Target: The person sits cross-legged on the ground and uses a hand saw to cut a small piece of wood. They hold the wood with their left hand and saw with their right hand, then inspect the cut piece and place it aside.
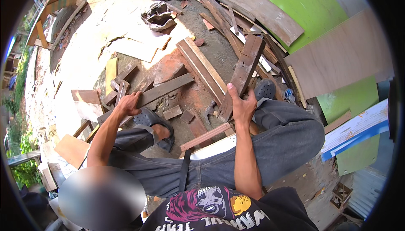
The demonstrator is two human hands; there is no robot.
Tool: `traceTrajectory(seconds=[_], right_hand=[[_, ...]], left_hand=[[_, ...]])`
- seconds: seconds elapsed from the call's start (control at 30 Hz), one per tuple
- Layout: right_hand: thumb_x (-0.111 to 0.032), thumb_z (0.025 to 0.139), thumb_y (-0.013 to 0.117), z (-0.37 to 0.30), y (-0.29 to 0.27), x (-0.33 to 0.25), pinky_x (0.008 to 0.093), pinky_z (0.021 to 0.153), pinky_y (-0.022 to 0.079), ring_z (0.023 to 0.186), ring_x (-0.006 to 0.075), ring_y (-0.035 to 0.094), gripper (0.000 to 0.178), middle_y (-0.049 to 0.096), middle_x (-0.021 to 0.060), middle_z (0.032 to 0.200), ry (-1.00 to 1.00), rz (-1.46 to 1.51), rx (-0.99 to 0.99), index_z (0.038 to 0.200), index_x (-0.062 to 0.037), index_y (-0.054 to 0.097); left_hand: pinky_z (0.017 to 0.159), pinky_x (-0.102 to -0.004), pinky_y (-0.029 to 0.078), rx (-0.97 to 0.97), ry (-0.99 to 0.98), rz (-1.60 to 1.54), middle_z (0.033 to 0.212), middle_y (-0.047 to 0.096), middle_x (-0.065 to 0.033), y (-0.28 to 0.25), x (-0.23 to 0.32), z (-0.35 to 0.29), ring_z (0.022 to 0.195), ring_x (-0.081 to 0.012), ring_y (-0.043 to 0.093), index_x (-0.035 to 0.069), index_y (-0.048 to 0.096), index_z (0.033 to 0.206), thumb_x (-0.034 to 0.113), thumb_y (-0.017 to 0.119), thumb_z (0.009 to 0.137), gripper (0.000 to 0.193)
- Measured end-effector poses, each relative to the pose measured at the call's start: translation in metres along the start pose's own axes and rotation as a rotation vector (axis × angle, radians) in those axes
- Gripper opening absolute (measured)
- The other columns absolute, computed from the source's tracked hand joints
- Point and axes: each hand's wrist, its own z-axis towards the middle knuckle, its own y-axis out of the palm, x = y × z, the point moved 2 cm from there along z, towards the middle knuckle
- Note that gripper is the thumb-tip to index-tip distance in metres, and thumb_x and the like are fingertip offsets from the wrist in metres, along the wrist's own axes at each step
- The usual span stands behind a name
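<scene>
My right hand (242, 106) is closed around the lower part of a thick dark wooden beam (249, 58), which tilts up and away to the right. Its thumb lies on the beam's upper face. To the left, my left hand (130, 103) has its fingers curled over a long grey-brown wooden plank (168, 88) lying slantwise above the ground. A hammer (209, 111) rests on the ground between my feet, its handle partly hidden. Beside it are short wood offcuts (172, 112). Two long boards (201, 68) lie side by side just left of the beam.
A reddish stone block (168, 71) sits beyond the plank. Scrap timber (221, 24) is heaped at the far right, near green panels (278, 3) and a large plywood sheet (337, 56). A crumpled dark bag (159, 17) lies farther off. My dark clogs (265, 89) flank the work area.
</scene>
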Motion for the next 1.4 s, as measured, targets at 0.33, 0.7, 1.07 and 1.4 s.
traceTrajectory(seconds=[0.33,0.7,1.07,1.4], right_hand=[[-0.047,0.078,0.084,0.002,0.002,0.021,0.0394,0.081,0.051,0.087,0.0263,0.068,0.054,0.071,0.0138,0.093,0.042,-0.023,-0.011,0.100,0.0004,0.069],[-0.048,0.078,0.084,0.006,0.009,0.031,0.0380,0.079,0.051,0.085,0.0249,0.068,0.055,0.072,0.0131,0.090,0.080,-0.100,-0.004,0.099,0.0002,0.071],[-0.046,0.078,0.084,0.014,0.017,0.034,0.0374,0.080,0.051,0.084,0.0250,0.067,0.054,0.072,0.0128,0.089,0.089,-0.081,-0.037,0.099,0.0009,0.070],[-0.036,0.082,0.083,0.015,0.001,0.051,0.0351,0.082,0.050,0.088,0.0223,0.064,0.051,0.068,0.0136,0.097,0.090,-0.004,-0.036,0.106,0.0052,0.065]], left_hand=[[0.088,-0.0468,0.056,0.008,-0.250,-0.005,0.115,0.063,-0.0204,0.049,-0.008,0.012,0.108,-0.0393,0.065,0.006,0.046,0.132,0.017,0.077,0.069,0.071],[0.085,-0.0450,0.057,-0.270,-0.211,-0.011,0.107,0.071,-0.0220,0.111,-0.006,0.026,0.102,-0.0388,0.069,-0.003,0.040,0.138,0.020,0.081,0.068,0.085],[0.099,-0.0437,0.050,0.343,-0.116,-0.079,0.123,0.058,-0.0157,0.066,0.091,0.100,0.122,-0.0326,0.055,0.002,0.051,0.135,0.038,0.078,0.075,0.075],[0.121,-0.0490,0.030,0.032,-0.708,-1.262,0.155,0.017,-0.0432,0.041,0.281,0.259,0.148,-0.0494,0.024,-0.013,-0.014,0.152,0.073,0.084,0.059,0.159]])
